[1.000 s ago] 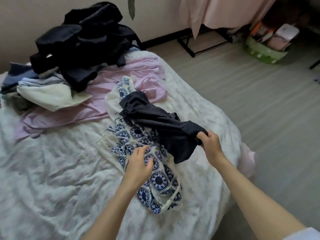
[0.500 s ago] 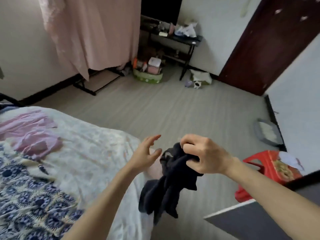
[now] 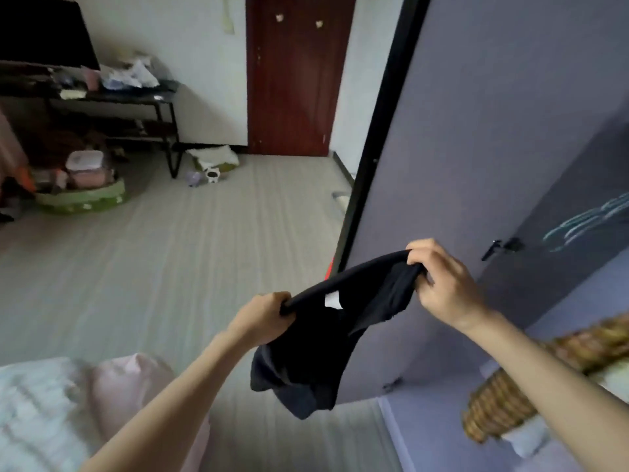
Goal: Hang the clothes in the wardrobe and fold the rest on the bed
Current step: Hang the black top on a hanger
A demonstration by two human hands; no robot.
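A black garment [image 3: 320,338] hangs in the air in front of me, stretched by its upper edge between both hands, a small white label showing near the top. My left hand [image 3: 263,315] grips the left end of that edge. My right hand [image 3: 442,284] grips the right end, held higher. Behind the garment stands the grey-purple wardrobe [image 3: 476,165] with a black frame edge and a small black handle [image 3: 492,250]. A corner of the bed [image 3: 44,413] with its white cover shows at the lower left.
A dark red door [image 3: 292,73] is at the back. A black table [image 3: 112,97] with clutter stands at the left, a green basket [image 3: 81,199] on the floor under it. A woven basket [image 3: 500,407] sits at the lower right. Bare grey floor lies between.
The view has swung right from the bed to the wardrobe. My left hand has taken hold of the black garment, and both hands have spread its top edge apart and raised it.
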